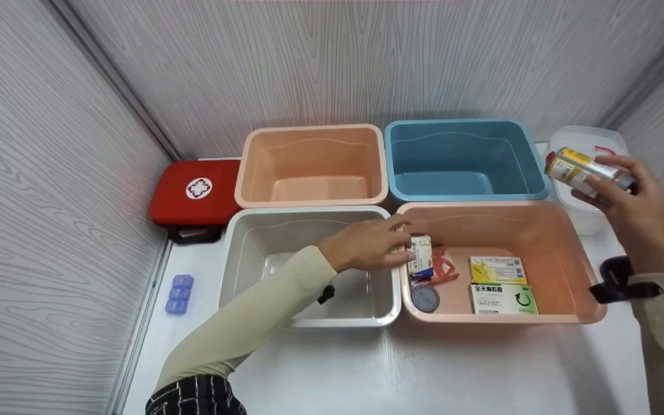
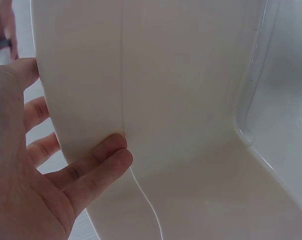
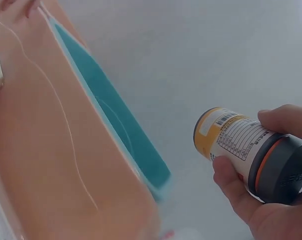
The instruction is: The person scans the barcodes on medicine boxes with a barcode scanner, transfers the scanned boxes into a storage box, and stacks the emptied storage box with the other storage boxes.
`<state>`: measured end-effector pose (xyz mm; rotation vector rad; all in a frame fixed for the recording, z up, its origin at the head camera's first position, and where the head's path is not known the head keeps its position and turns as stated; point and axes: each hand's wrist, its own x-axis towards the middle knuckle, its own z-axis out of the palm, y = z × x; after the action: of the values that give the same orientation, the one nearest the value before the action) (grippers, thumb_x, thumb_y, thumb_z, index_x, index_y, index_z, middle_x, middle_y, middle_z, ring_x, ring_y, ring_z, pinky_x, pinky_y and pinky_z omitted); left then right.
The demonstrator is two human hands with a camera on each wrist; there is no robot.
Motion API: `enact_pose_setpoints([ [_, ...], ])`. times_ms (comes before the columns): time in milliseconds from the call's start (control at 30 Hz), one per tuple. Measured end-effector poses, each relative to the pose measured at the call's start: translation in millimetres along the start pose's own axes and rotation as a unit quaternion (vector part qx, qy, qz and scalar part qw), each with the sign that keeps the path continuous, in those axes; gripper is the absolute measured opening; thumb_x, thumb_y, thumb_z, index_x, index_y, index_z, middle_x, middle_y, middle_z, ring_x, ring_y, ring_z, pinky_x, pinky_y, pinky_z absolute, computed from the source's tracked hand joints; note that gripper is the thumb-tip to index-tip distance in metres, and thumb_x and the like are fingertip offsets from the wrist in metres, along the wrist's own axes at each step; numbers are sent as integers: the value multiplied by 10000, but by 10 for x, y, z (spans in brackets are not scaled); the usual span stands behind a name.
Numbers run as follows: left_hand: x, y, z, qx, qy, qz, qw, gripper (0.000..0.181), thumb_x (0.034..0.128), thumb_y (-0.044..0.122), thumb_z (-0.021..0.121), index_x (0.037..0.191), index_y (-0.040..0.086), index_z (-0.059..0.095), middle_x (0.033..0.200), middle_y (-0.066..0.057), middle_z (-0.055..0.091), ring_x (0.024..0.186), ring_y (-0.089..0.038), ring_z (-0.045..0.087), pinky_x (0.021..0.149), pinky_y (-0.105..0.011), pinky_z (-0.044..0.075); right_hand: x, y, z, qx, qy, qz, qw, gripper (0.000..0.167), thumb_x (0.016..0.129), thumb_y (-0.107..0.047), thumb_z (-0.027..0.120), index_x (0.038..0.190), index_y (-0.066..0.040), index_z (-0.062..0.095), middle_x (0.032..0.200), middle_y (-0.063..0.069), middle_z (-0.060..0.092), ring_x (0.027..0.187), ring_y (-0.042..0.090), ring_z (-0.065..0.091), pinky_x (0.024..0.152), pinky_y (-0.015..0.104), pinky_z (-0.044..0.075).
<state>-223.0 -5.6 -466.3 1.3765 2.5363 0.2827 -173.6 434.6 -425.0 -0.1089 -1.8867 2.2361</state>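
Note:
My right hand (image 1: 634, 193) holds a pill bottle (image 3: 235, 137) with a yellow and white label and a dark grey cap. It is raised beside the blue bin, over the clear lidded box. My left hand (image 1: 369, 245) lies across the right rim of the white bin (image 1: 396, 288), fingers loosely extended on both sides of the wall. Its fingertips come close to a blue and white box (image 1: 421, 256) in the large pink bin (image 1: 574, 276); contact is unclear. That bin also has a red box (image 1: 444, 266), a yellow box (image 1: 498, 270), a green and white box (image 1: 504, 298) and a grey round cap (image 1: 425, 298).
Behind stand a smaller peach bin (image 1: 312, 203) and the blue bin (image 1: 467, 197). A red first-aid case (image 1: 193, 193) lies left, a purple pill organizer (image 1: 179, 294) front left. The clear lidded box (image 1: 588, 138) stands at the right. Walls enclose the table.

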Motion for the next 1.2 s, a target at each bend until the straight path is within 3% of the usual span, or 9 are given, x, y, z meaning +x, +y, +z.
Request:
enact_pose_setpoints([
  [100,10,-2,4,13,-34,-7,10000,472,1110,548,518,1400,217,687,1663,-91,451,1345,-323,643,1140,-461,540,202,7,272,141,-537,-78,9984,432,1047,30,670,1465,8,562,1433,94,413,1263,244,542,937,277,639],
  [200,14,-2,-1,-10,-70,-42,10000,476,1111,549,515,1412,220,680,1670,-90,442,1351,-322,635,1141,-463,537,374,27,553,-97,-867,78,9962,423,1052,-14,686,1458,-3,568,1416,103,420,1286,250,532,937,278,639],
  [300,13,-3,4,-39,-112,-88,9999,482,1111,554,513,1428,228,673,1684,-91,429,1351,-320,632,1141,-466,539,528,67,844,-580,-1006,303,9928,450,1050,-108,730,1470,-59,576,1454,60,425,1318,259,492,936,251,631],
  [500,12,4,5,-89,-187,-88,9997,501,1115,566,500,1449,230,664,1722,-105,393,1373,-329,627,1163,-471,529,783,189,1425,-740,-1268,720,9865,487,1036,-202,769,1478,-119,582,1483,81,407,1338,288,491,974,275,624],
  [733,15,0,-19,-97,-189,-67,9998,503,1123,562,484,1459,230,656,1711,-96,400,1359,-314,630,1150,-466,538,995,426,1981,-859,-1774,922,9760,469,1051,-215,747,1480,-139,574,1441,103,445,1248,282,570,1187,485,512],
  [867,13,-1,-37,-19,-151,-38,9999,494,1131,559,470,1446,228,659,1689,-93,418,1324,-304,645,1128,-457,547,1121,594,2266,-952,-1936,1099,9703,486,1054,-210,741,1495,-125,553,1377,111,478,1157,249,618,1198,547,490],
  [967,-4,-11,-37,-13,-92,-52,9999,481,1133,553,480,1425,224,675,1697,-92,424,1325,-312,656,1118,-459,551,1195,721,2492,-729,-2053,1352,9666,531,1047,-218,752,1514,-113,524,1366,130,488,1130,260,661,1167,535,524],
  [1100,-11,-17,-29,-66,-64,-19,10000,476,1134,536,499,1427,209,681,1697,-103,427,1308,-308,665,1100,-462,556,1244,840,2784,-288,-2119,1758,9609,597,1045,-176,747,1559,-84,457,1443,180,470,1222,354,688,1138,507,551],
  [1200,-3,-7,-25,-130,-99,-20,9999,487,1135,530,502,1451,200,672,1634,-111,470,1275,-278,661,1093,-453,556,1247,883,2972,-308,-2204,1962,9550,620,1043,-111,734,1581,-64,429,1528,206,433,1277,376,668,1117,474,568],
])
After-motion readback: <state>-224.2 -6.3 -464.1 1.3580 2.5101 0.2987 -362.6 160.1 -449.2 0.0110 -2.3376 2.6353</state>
